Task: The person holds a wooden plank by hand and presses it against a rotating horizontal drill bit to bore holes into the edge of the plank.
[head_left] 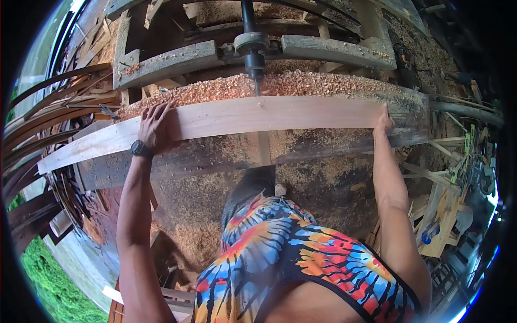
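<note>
A long pale wooden board (258,116) lies across the workbench (215,153), its left end reaching past the bench. My left hand (156,128), with a dark watch on the wrist, holds the board left of its middle, fingers laid over the top toward the far edge. At the right end, my right hand (384,121) grips the board, with the thumb raised along the end and the other fingers mostly hidden. A drill bit (258,87) in a dark chuck (254,64) points at the board's far edge near the middle. Whether its tip is inside the wood I cannot tell.
Wood chips (323,83) are heaped behind the board. A wooden machine frame (339,51) carries the spindle (247,19). Curved wooden strips (48,113) are stacked at left. Offcuts (441,220) and clutter stand at right. Sawdust covers the floor.
</note>
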`<action>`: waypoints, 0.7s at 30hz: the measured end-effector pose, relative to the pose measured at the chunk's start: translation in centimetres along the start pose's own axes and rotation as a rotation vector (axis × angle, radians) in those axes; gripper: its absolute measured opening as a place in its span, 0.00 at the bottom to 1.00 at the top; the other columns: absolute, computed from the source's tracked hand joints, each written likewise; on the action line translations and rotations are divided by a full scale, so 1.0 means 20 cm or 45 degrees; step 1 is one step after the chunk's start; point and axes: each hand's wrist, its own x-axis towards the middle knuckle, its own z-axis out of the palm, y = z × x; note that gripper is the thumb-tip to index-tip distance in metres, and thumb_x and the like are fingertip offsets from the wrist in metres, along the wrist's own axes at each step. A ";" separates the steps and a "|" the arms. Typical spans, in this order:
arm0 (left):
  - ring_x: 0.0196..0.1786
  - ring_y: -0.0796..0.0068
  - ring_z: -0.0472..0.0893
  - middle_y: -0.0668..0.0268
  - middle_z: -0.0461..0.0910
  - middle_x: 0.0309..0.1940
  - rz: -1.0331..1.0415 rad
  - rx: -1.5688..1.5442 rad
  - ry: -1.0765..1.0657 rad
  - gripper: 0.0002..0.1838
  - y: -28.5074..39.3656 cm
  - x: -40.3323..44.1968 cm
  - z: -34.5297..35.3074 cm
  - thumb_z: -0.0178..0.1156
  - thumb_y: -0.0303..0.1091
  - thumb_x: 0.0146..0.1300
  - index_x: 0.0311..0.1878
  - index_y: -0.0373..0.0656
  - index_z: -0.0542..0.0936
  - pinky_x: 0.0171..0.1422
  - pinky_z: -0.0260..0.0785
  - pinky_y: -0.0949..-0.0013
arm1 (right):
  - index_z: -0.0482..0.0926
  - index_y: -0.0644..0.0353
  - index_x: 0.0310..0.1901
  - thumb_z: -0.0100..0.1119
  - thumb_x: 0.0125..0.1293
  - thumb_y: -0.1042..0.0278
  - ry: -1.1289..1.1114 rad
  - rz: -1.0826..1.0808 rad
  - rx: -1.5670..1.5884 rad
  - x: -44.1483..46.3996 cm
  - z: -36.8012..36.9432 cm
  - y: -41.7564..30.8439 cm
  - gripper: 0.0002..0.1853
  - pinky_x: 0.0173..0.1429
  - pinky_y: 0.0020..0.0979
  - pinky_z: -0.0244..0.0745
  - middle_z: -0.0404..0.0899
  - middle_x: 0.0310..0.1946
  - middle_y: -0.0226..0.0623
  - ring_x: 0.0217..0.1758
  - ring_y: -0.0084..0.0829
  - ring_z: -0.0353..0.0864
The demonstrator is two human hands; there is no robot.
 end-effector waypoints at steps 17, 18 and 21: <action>0.72 0.46 0.76 0.53 0.78 0.69 0.012 0.047 0.065 0.68 -0.04 0.03 0.03 0.92 0.44 0.28 0.80 0.43 0.70 0.81 0.63 0.43 | 0.87 0.71 0.61 0.74 0.72 0.38 -0.294 -0.017 0.338 0.08 0.07 0.01 0.37 0.61 0.39 0.84 0.89 0.57 0.42 0.57 0.36 0.88; 0.72 0.47 0.76 0.53 0.78 0.69 0.014 0.054 0.067 0.68 -0.04 0.03 0.02 0.92 0.45 0.28 0.80 0.43 0.70 0.81 0.64 0.44 | 0.86 0.70 0.64 0.72 0.73 0.37 -0.335 -0.059 0.422 0.09 0.07 0.01 0.38 0.63 0.39 0.83 0.89 0.59 0.43 0.59 0.37 0.88; 0.72 0.48 0.76 0.54 0.78 0.67 -0.018 0.073 0.044 0.67 -0.01 0.03 0.00 0.92 0.45 0.29 0.80 0.44 0.71 0.81 0.64 0.45 | 0.81 0.67 0.72 0.67 0.75 0.33 -0.432 -0.149 0.229 0.11 0.03 0.04 0.42 0.72 0.40 0.78 0.85 0.67 0.45 0.68 0.38 0.84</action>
